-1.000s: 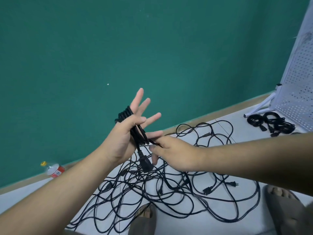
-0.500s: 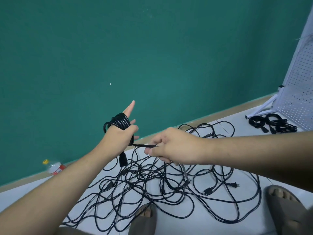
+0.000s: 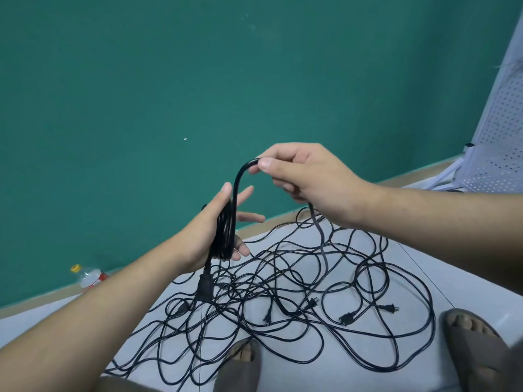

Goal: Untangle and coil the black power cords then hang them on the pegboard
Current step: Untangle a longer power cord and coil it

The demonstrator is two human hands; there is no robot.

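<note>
Several loops of a black power cord (image 3: pixel 225 236) are wound around my left hand (image 3: pixel 209 233), whose fingers are spread and straight. The cord's plug (image 3: pixel 204 288) dangles below that hand. My right hand (image 3: pixel 305 179) is raised above and to the right of it, pinching the same cord between thumb and fingers; the cord arcs from the coil up to that pinch and then drops to the floor. A tangled pile of black cords (image 3: pixel 297 292) with several plugs lies on the white floor below. The white pegboard (image 3: pixel 501 131) leans at the far right.
A green wall with a wooden baseboard runs behind the pile. A plastic bottle (image 3: pixel 87 277) lies by the baseboard at left. My two feet in grey slippers, one (image 3: pixel 240 363) and the other (image 3: pixel 475 343), stand at the pile's near edge.
My right hand has risen from beside the left hand to above it, drawing the cord up in an arc over the coil. The left hand has turned, its fingers spread.
</note>
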